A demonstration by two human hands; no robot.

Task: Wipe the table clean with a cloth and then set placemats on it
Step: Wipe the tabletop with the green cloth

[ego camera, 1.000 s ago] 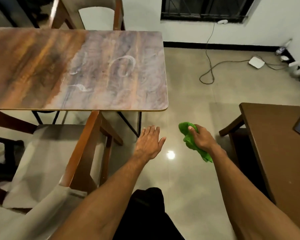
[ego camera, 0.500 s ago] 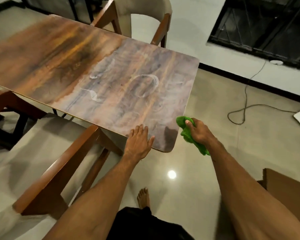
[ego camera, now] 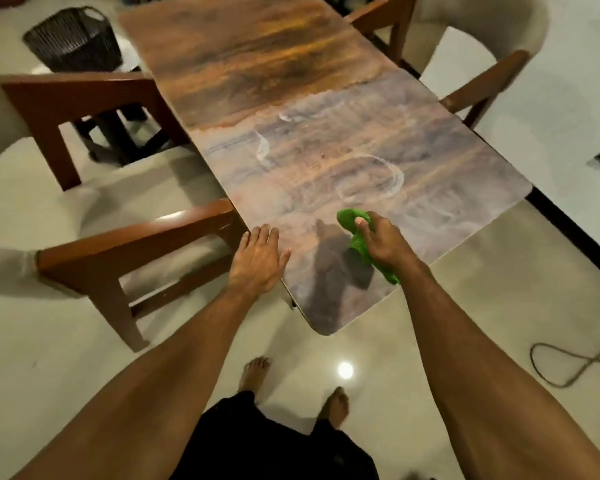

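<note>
1. Left hand [ego camera: 257, 261], lower centre: fingers straight and released at the table [ego camera: 257, 64] edge; rest it there to steady yourself.
2. Cloth [ego camera: 351, 217], just right: bunched, gripped by your right hand's [ego camera: 385, 242] curled fingers above the near corner; flatten it before pressing.
3. White ring marks [ego camera: 397, 176], right of centre: likely residue; wipe them with overlapping strokes. No placemats in view.

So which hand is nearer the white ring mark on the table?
Right. The right hand, gripping the cloth, is just before the ring mark; the left hand is farther, at the table edge.
</note>
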